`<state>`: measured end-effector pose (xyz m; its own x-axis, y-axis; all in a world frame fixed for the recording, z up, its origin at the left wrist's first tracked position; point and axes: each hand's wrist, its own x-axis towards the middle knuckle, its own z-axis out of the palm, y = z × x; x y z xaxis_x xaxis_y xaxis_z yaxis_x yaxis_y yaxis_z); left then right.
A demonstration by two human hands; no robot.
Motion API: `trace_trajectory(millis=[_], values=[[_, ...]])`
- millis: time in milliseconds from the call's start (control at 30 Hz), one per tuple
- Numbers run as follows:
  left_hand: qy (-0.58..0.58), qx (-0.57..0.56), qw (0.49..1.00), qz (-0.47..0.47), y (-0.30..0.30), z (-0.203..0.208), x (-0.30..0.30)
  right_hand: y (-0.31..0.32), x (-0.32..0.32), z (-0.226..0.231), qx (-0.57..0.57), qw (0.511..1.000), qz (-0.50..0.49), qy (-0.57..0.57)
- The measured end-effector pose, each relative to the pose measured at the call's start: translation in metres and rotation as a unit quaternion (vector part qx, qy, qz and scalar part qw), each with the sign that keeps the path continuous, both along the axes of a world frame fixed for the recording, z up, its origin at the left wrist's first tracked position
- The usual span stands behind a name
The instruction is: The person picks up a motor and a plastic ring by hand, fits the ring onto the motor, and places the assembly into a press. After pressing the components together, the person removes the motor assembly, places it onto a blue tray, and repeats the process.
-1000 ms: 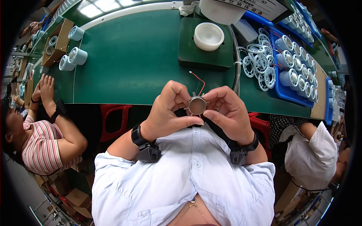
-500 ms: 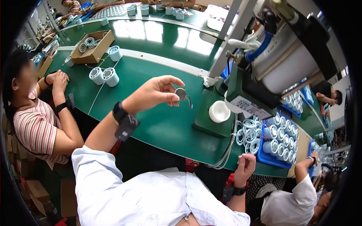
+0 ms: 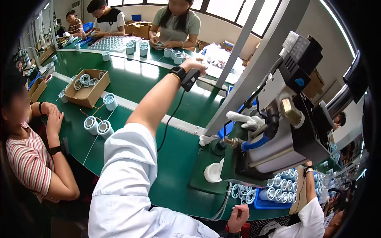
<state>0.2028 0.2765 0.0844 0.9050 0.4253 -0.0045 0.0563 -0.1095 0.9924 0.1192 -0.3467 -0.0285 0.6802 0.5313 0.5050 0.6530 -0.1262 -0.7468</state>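
Note:
My left hand (image 3: 194,66) is stretched far out past the inner rail of the green table, near the slanted grey post. A black band and a small black box with a cable sit on that wrist. Its fingers are small and partly smeared, so I cannot see whether a disc is in them. Low in front of me my right hand (image 3: 238,217) hangs curled at the table edge, fingers folded, nothing showing in it. Nearest to it are light blue rings (image 3: 243,193) and a blue tray (image 3: 266,204) of light blue cylindrical housings.
A press (image 3: 274,142) with a white round cup (image 3: 213,173) on its green base stands right of centre. To the left are blue housings (image 3: 104,127) and a cardboard box (image 3: 88,96) of rings. Co-workers sit at left, right and across the table.
My left hand, which held a small round metal disc with wires over the table, has reached far forward. My view has tilted up. My right hand stays low and curled.

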Motion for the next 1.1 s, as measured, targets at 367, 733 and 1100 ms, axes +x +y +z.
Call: trace_trajectory(millis=[367, 733, 1100], values=[[0.069, 0.074, 0.994, 0.051, -0.072, -0.044, -0.026, -0.019, 0.013, -0.025, -0.025, 0.998, -0.011, 0.048], [-0.055, 0.500, 0.859, 0.095, -0.221, -0.039, -0.279, -0.010, 0.004, 0.004, 0.019, 0.993, 0.009, 0.113], [0.326, 0.490, 0.762, 0.270, -0.141, -0.056, -0.430, -0.013, 0.007, 0.004, 0.038, 0.989, 0.077, 0.121]])
